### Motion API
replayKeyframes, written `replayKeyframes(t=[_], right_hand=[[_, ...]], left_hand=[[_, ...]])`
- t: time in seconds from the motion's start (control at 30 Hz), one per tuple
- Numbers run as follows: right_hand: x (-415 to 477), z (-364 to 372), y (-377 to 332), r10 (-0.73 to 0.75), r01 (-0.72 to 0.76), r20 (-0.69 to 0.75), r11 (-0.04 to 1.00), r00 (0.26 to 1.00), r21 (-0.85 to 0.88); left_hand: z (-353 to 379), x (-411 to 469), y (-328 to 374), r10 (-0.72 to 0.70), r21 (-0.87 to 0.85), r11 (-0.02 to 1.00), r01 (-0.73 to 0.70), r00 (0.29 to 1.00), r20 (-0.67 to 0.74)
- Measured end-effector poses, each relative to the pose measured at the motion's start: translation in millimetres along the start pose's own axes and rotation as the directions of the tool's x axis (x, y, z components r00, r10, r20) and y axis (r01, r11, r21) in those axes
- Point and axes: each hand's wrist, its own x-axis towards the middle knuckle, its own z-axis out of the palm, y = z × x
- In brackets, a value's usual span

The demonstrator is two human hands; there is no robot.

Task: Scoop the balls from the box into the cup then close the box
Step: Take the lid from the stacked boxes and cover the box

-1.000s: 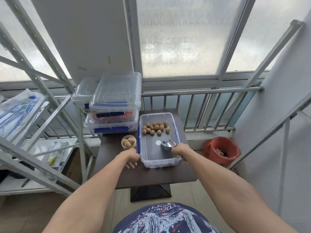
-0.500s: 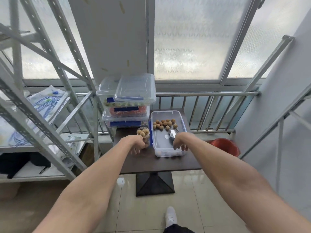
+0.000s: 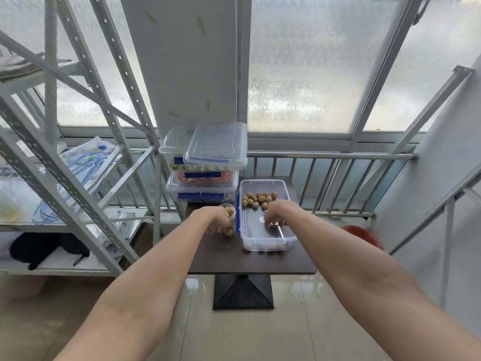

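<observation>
Since the earlier frames, more distance has been put between the viewpoint and the desk [image 3: 250,259], so that both forearms are seen stretched out, and the right hand [image 3: 277,213] has been brought deeper into the box [image 3: 264,212]. That hand is held over the middle of the open clear box, its fingers [image 3: 270,223] curled down around the metal scoop [image 3: 277,227], of which only a small shiny part is seen below the knuckles. The balls [image 3: 259,199] are gathered at the far end of the box, just beyond the right hand; the near half of the box floor is bare. The left hand [image 3: 218,217] is wrapped around the small clear cup [image 3: 229,213], which stands just left of the box, touching or nearly touching its blue-edged side; some balls are seen inside the cup. Whether the left fingers are pressed tight against the cup cannot be told, since they are hidden behind the hand. Stacked lidded containers [image 3: 208,165] are set at the far left corner of the desk, behind the cup. A red bucket [image 3: 364,234] is seen on the floor to the right.
</observation>
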Motion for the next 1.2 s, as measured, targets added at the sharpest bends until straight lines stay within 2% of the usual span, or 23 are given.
replayKeyframes(t=[0.2,0.33,0.4,0.47,0.5,0.57,0.63,0.73,0.87,0.97,1.1,1.2], right_hand=[[24.6,-25.8,-9.9,-0.018,0.02,0.033,0.998,0.999,-0.057],[64.5,-58.3,-21.1,-0.022,0.02,0.14,1.0,0.99,0.012],[90.5,-78.6,-28.1,-0.019,0.01,0.143,0.998,0.99,0.064],[106.6,-100.0,-36.0,-0.024,0.016,0.051,0.989,0.998,0.145],[116.5,-109.7,-39.8,-0.012,0.021,-0.052,0.985,0.999,0.169],[135.7,-127.1,-50.2,0.017,0.035,-0.238,0.976,0.971,0.214],[155.3,-143.1,-60.9,0.055,0.045,-0.326,0.956,0.944,0.29],[177.0,-163.8,-76.1,0.072,0.062,-0.371,0.939,0.926,0.339],[186.2,-177.3,-91.4,0.127,0.03,-0.342,0.908,0.931,0.418],[195.0,-179.7,-97.4,0.161,0.038,-0.291,0.816,0.943,0.576],[199.8,-185.7,-95.8,0.266,0.041,-0.218,0.542,0.939,0.839],[193.7,-184.6,-90.3,0.332,0.069,-0.21,0.392,0.92,0.917]], left_hand=[[-34.0,21.0,-18.9,-0.035,-0.046,0.998,0.04,0.995,0.093],[-71.3,44.6,-50.0,-0.048,-0.114,0.991,0.065,0.987,0.153],[-91.7,61.4,-69.5,-0.061,-0.135,0.988,0.081,0.988,0.145],[-112.0,80.8,-89.6,-0.074,-0.179,0.98,0.093,0.992,0.107],[-122.3,91.4,-100.0,-0.082,-0.219,0.971,0.098,0.993,0.08],[-143.8,110.6,-117.5,-0.111,-0.317,0.942,0.111,0.994,0.019],[-166.1,131.0,-131.7,-0.145,-0.42,0.902,0.102,0.987,-0.072],[-197.5,153.2,-142.3,-0.17,-0.478,0.875,0.08,0.974,-0.147],[-224.7,168.2,-137.2,-0.168,-0.504,0.859,0.091,0.98,-0.109],[-231.2,195.9,-132.0,-0.125,-0.554,0.831,0.049,0.987,-0.1],[-230.2,179.6,-101.5,-0.156,-0.614,0.789,-0.024,0.959,-0.238],[-223.2,162.3,-72.5,-0.153,-0.645,0.763,-0.053,0.954,-0.259]])
